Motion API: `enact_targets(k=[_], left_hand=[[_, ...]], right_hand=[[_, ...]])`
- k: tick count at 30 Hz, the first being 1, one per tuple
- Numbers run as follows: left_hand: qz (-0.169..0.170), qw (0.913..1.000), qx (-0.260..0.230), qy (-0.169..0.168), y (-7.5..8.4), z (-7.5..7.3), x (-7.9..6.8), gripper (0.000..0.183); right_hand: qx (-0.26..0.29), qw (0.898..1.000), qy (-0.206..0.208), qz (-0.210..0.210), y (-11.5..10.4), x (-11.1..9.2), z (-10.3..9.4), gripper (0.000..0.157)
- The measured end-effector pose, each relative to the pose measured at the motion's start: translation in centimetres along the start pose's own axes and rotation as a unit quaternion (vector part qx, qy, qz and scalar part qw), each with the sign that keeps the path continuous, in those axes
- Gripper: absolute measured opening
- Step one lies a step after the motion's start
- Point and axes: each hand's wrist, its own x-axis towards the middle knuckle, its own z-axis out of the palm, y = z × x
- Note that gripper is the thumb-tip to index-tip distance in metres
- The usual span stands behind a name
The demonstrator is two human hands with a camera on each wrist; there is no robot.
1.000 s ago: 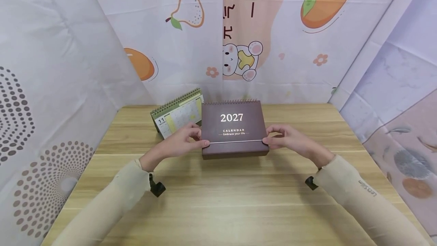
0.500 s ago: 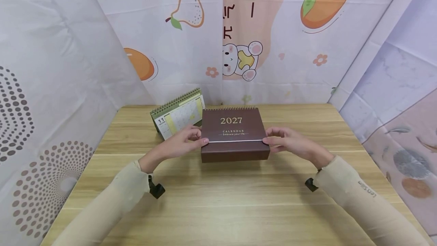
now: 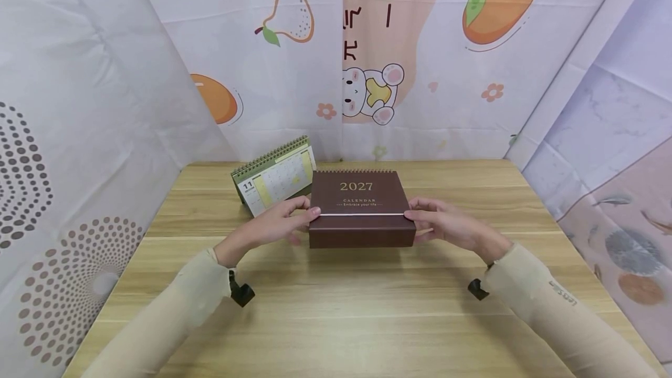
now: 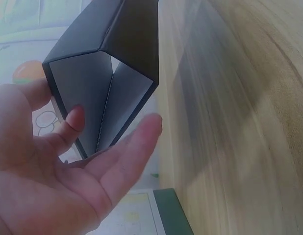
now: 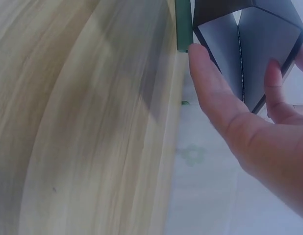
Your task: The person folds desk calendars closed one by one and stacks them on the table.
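Note:
A dark brown desk calendar [image 3: 362, 194] marked 2027 is held level between both hands, its top leaning back from the person. My left hand [image 3: 275, 223] pinches its left end, the thumb on the front by the white line and a finger curled into the hollow end. At the opposite end my right hand [image 3: 454, 223] grips likewise, thumb in front. Both wrist views show the calendar [image 4: 83, 29] end-on as a hollow folded stand above the wood. The other fingers of the left hand [image 4: 68, 181] and right hand [image 5: 269, 142] extend beneath or beside it.
A green desk calendar [image 3: 278, 175], open at a page marked 11, stands angled behind the left hand, close to the brown one. The wooden table [image 3: 357, 308] meets a printed cloth [image 3: 294, 86] at its back edge, with more cloth at both sides.
The brown calendar has tipped further back: its spiral edge sits lower and more of its front base face shows. Lower fingers of both hands have come into view beneath the ends.

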Motion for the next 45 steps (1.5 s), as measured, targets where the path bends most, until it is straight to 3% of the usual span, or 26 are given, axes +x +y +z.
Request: enact_targets(k=[6,17,23,33,45], left_hand=[[-0.009,0.9999,-0.012,0.002,-0.2,0.1,0.1,0.042],[-0.017,0.9984,-0.053,-0.007,-0.2,0.4,0.1,0.049],[-0.017,0.9977,-0.064,-0.016,-0.2,0.4,0.0,0.052],[-0.008,0.9959,-0.083,-0.035,-0.4,1.0,0.1,0.058],[0.001,0.9947,-0.100,-0.023,-1.4,2.1,0.9,0.045]], right_hand=[[0.012,1.000,0.010,0.006,0.2,0.0,0.3,0.013],[-0.011,1.000,0.025,0.009,0.3,0.3,0.8,0.025],[-0.014,0.999,0.040,0.012,0.2,0.4,1.0,0.038],[-0.010,0.998,0.063,0.019,0.3,0.4,0.8,0.074],[-0.019,0.998,0.062,0.009,0.7,0.7,0.5,0.082]])
